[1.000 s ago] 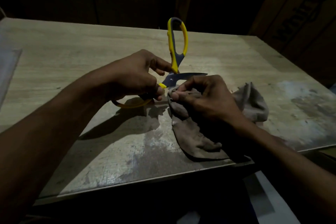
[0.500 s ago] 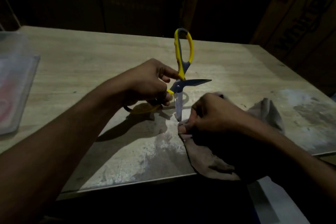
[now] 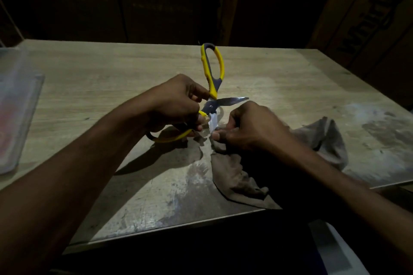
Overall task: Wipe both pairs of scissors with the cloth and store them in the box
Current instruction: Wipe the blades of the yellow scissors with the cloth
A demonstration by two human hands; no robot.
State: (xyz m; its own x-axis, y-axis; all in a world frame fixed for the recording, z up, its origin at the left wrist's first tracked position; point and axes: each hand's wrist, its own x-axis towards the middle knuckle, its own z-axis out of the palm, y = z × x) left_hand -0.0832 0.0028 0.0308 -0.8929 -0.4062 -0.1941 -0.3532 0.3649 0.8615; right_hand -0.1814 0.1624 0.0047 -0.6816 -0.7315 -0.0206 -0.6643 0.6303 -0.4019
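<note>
We hold the yellow scissors (image 3: 211,87) splayed open over the table (image 3: 111,69), our left hand (image 3: 176,102) clamped round the lower handle. Our right hand (image 3: 248,128), pinching the cloth (image 3: 237,176), has slid back up the downward blade since half a second ago (another wiping stroke). The box (image 3: 20,105) waits far left of the scissors.

The scissors (image 3: 212,105), yellow and grey in the handles, are spread wide open above the bench (image 3: 111,69): one handle loop stands upright, the other lies low beside it, one steel blade points right and the other down. The cloth (image 3: 234,176), brown-grey and crumpled, lies right of the scissors, bunched round the lower blade's tip. Far left of the scissors stands what seems a clear plastic box (image 3: 20,123).
</note>
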